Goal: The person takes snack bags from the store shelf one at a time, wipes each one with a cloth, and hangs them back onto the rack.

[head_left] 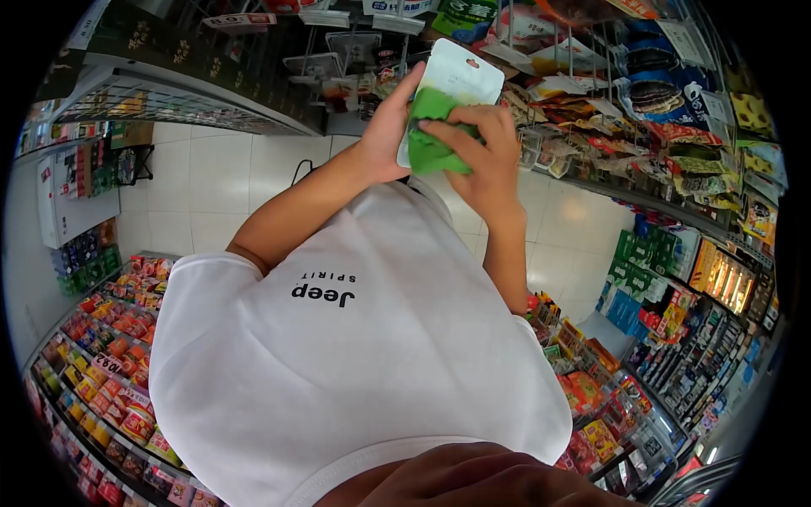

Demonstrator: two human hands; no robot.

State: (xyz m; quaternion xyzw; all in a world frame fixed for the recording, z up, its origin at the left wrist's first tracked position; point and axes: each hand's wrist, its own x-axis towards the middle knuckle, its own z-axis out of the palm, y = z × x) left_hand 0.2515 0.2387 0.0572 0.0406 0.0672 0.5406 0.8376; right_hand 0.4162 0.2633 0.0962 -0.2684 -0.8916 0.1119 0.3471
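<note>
A white flat pouch with a hang hole [469, 74] is held up in front of my chest by my left hand [389, 135], whose thumb lies along its left edge. The rest of the left hand's fingers are hidden behind the pouch. My right hand [486, 152] presses a bunched green cloth [435, 139] against the pouch's front, with its fingers bent over the cloth. Most of the pouch's lower half is covered by the cloth and hand.
Hanging snack bags [659, 93] fill the rack ahead and to the right. A dark shelf unit [194, 76] stands at the left. Behind me are shelves of colourful packets [110, 372]. Pale floor tiles [215, 169] lie below.
</note>
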